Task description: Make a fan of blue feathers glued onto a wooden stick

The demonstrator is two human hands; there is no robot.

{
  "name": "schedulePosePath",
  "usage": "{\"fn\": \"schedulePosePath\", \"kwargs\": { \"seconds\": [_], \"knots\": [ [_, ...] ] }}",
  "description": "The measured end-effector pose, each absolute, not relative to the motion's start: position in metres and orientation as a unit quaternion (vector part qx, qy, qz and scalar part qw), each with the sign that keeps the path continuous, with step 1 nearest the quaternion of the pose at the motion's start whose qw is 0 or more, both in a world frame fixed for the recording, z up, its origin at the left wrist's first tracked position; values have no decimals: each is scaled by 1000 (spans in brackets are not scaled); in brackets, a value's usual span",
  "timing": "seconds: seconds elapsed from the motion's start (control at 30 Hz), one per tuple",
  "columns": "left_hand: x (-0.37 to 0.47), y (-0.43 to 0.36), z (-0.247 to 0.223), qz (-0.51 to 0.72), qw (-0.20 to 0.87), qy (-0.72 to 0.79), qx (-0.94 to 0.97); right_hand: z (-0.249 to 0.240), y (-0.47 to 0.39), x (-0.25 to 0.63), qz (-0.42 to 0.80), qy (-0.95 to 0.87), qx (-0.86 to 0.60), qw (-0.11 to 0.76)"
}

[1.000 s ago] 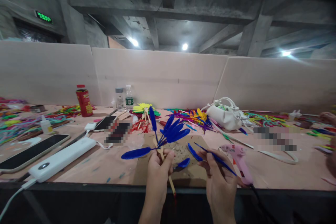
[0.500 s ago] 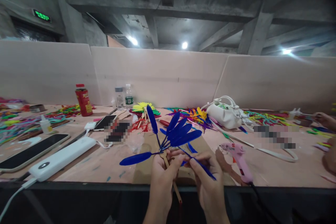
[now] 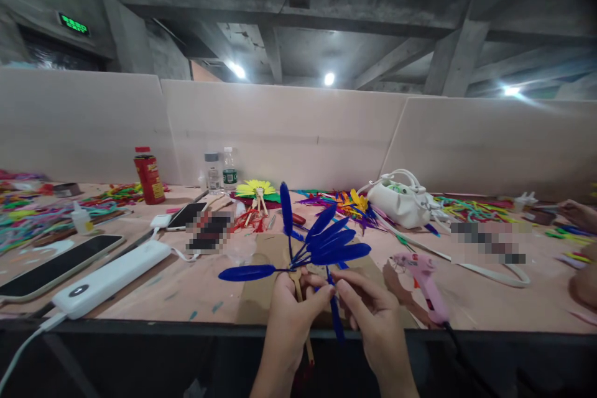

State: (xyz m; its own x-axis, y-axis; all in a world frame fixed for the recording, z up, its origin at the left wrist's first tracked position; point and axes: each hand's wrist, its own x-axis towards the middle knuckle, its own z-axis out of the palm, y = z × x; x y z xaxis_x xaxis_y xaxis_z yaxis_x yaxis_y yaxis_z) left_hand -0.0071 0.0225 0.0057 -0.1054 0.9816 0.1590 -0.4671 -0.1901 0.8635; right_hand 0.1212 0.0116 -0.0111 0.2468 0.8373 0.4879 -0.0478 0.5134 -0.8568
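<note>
Several blue feathers point(image 3: 333, 242) fan out from the top of a wooden stick point(image 3: 299, 286), with one feather pointing left. My left hand point(image 3: 291, 311) is closed round the stick below the feathers. A separate blue feather point(image 3: 334, 317) hangs tip down between the hands, its upper end at my left thumb and fingertips. Close to its right side is my right hand point(image 3: 368, 311), with thumb and fingers bent near each other; whether they touch the feather cannot be made out. Under the hands lies a brown cardboard sheet point(image 3: 261, 295).
A pink glue gun point(image 3: 426, 280) lies right of the cardboard, a white bag point(image 3: 401, 202) behind it. On the left are a power bank point(image 3: 112, 280), a phone point(image 3: 60, 264) and a red bottle point(image 3: 150, 177). A yellow flower point(image 3: 255, 188) lies behind. Another person's hand point(image 3: 578, 214) shows far right.
The separate feather has swung from a slant toward the lower right to nearly upright. The fanned feathers have shifted right and turned slightly. My right hand has moved slightly right and down.
</note>
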Motion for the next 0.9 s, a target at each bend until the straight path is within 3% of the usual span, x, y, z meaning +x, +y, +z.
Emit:
{"fn": "schedulePosePath", "kwargs": {
  "seconds": [0.37,0.9],
  "knots": [
    [-4,18,4,621,543,354,442,3,-1,116,274,-486,-454,694],
    [-7,29,-10,592,532,360,487,1,5,113,375,-413,-423,714]
  ]
}}
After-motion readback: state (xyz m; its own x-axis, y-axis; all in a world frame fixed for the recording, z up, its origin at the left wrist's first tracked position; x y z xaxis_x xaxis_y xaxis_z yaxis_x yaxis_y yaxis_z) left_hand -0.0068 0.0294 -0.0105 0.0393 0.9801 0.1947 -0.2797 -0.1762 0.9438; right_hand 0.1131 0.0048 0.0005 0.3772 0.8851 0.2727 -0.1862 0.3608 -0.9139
